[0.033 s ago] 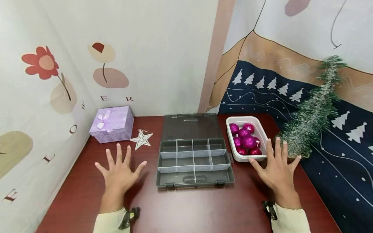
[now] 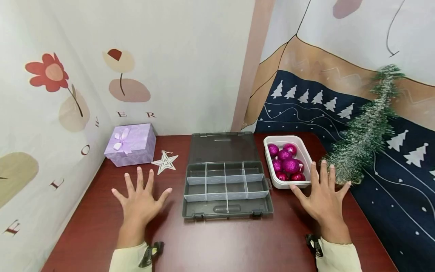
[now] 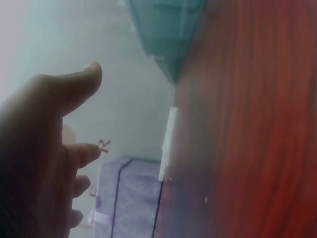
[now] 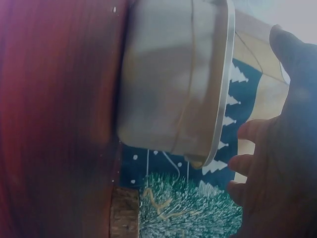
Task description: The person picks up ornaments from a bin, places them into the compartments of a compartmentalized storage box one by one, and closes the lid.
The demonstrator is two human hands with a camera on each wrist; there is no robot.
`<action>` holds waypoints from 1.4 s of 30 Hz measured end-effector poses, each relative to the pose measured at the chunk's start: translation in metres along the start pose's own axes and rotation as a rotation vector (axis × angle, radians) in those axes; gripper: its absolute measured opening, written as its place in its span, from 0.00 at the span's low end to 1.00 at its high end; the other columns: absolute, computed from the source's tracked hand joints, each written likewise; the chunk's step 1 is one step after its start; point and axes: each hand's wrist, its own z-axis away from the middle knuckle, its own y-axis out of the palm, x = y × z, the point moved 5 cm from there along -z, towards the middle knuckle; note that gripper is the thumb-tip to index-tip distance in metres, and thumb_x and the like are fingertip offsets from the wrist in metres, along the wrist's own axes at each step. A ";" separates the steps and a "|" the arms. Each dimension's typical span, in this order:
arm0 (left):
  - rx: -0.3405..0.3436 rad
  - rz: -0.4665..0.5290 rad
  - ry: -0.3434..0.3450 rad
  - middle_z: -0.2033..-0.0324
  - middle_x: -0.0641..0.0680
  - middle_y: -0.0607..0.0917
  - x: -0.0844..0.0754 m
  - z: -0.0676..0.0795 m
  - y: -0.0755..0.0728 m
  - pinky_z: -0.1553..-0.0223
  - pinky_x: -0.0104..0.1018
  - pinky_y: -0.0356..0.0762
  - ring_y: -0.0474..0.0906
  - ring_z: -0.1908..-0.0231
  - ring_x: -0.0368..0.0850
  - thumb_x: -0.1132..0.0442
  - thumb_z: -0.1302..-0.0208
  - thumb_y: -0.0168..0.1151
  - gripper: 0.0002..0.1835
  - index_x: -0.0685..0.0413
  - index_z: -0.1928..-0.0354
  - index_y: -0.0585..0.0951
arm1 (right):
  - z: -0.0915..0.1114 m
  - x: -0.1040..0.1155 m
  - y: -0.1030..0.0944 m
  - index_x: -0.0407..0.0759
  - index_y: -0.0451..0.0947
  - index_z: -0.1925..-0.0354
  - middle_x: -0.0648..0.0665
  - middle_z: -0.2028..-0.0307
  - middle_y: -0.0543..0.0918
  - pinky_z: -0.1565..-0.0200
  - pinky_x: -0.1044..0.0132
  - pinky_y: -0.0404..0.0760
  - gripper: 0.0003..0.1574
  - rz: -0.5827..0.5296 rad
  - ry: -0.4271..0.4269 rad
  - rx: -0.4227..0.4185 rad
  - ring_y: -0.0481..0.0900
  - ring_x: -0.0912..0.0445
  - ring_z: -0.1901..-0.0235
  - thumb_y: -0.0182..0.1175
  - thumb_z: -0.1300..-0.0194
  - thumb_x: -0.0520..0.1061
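Observation:
My left hand (image 2: 140,206) hovers over the left of the table with its fingers spread and holds nothing. Just beyond its fingertips lies a white star ornament (image 2: 165,163). On the right, my right hand (image 2: 324,202) also has its fingers spread, close to the near corner of a white tub (image 2: 288,184). Inside that tub are several magenta Christmas baubles (image 2: 290,166), some glittery and some shiny. Between the hands lies a grey see-through divided box (image 2: 227,209), its lid (image 2: 222,148) folded back. No objects show in its compartments. In the right wrist view the fingers stay apart from the tub's side.
A lilac gift box (image 2: 130,145) with a bow stands at the back left. At the right, a small tinsel Christmas tree (image 2: 361,132) rises beside the tub. Printed cloth walls (image 2: 190,68) border the dark red table (image 2: 217,245) behind and at the sides.

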 end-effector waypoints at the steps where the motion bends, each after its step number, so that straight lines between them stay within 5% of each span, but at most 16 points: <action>1: 0.000 0.003 0.001 0.11 0.64 0.36 -0.001 -0.001 0.000 0.32 0.93 0.15 0.25 0.15 0.80 0.17 0.28 0.44 0.57 0.44 0.10 0.48 | -0.001 0.000 0.000 0.47 0.40 0.10 0.31 0.11 0.36 0.30 0.08 0.24 0.68 0.002 -0.001 -0.001 0.31 0.29 0.12 0.53 0.26 0.81; 23: 0.023 -0.003 0.013 0.11 0.66 0.37 -0.002 0.001 -0.001 0.32 0.94 0.17 0.25 0.15 0.80 0.17 0.28 0.44 0.57 0.45 0.10 0.50 | -0.002 0.005 0.003 0.45 0.46 0.11 0.30 0.11 0.37 0.31 0.08 0.22 0.66 0.027 -0.006 0.003 0.32 0.29 0.12 0.52 0.26 0.82; 31: 0.016 -0.038 0.107 0.11 0.63 0.39 -0.022 -0.003 -0.002 0.29 0.92 0.17 0.30 0.14 0.79 0.17 0.29 0.45 0.56 0.45 0.11 0.54 | -0.006 0.012 -0.001 0.53 0.46 0.10 0.32 0.11 0.41 0.29 0.08 0.29 0.63 0.064 -0.062 -0.022 0.30 0.33 0.11 0.52 0.26 0.81; 42: 0.043 -0.004 0.304 0.11 0.61 0.49 -0.063 -0.006 0.005 0.26 0.91 0.27 0.36 0.13 0.76 0.20 0.30 0.55 0.55 0.40 0.11 0.56 | -0.028 0.009 -0.009 0.48 0.47 0.11 0.31 0.11 0.41 0.29 0.08 0.27 0.65 0.080 -0.109 0.005 0.30 0.34 0.11 0.51 0.26 0.82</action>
